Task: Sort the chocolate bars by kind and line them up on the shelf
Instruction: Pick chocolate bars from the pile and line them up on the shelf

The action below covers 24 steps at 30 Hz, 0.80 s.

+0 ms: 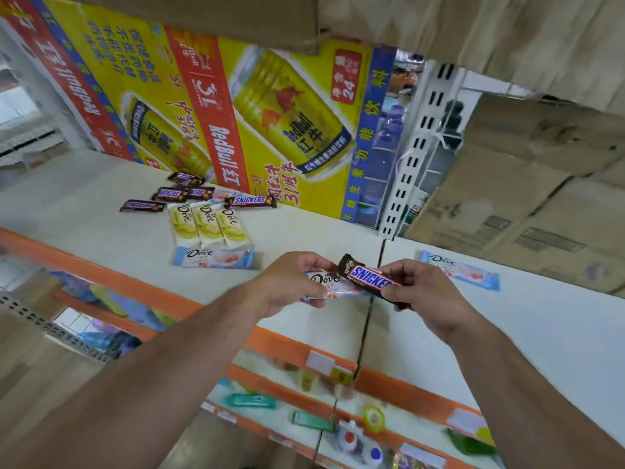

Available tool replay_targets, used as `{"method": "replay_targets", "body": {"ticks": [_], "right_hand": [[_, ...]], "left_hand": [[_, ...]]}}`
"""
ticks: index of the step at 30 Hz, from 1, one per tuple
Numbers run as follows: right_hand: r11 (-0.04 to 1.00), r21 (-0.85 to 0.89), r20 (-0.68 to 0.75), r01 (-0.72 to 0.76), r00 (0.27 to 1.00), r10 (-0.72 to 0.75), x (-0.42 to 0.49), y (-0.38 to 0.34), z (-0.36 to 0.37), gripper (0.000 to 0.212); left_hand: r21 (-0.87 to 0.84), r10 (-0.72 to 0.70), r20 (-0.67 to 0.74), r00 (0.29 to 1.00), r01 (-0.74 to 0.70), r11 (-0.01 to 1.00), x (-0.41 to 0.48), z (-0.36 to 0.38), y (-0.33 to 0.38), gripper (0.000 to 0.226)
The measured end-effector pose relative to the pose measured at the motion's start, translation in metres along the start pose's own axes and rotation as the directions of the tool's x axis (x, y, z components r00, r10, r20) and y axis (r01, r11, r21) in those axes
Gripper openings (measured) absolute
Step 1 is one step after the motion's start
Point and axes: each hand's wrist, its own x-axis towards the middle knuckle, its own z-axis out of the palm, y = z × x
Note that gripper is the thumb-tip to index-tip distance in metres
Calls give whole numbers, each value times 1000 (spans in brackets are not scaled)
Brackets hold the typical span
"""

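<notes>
Our left hand (287, 282) pinched a pale-blue-and-white plastic-wrapped Dove bar (323, 280). Our right hand (427, 292) gripped a brown Snickers bar with blue lettering (368, 281), which crossed over the Dove bar. We held both above the white orange-edged shelf (507, 333). On the shelf lay three yellow Dove bars (209, 226) side by side, a second pale blue Dove bar (214, 258) just in front of them and loose brown Snickers bars (176, 193) behind. A third pale blue Dove bar (463, 270) lay well apart at right.
</notes>
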Motion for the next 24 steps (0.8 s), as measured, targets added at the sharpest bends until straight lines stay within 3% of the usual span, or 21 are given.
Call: {"method": "replay_targets", "body": {"ticks": [7,13,24], "right_hand": [[999,44,-161,20,987,-13,-56,12,-27,26],[993,112,-372,24,928,20,-106,22,-29,25],[993,118,-504,-12,861,71,-172,53,-48,25]], "left_hand": [[65,67,59,996,-71,995,-9,35,7,48],[59,64,103,993,-71,996,-23,55,-8,44],[-6,52,194,980,-52,999,-33,103,-20,47]]}}
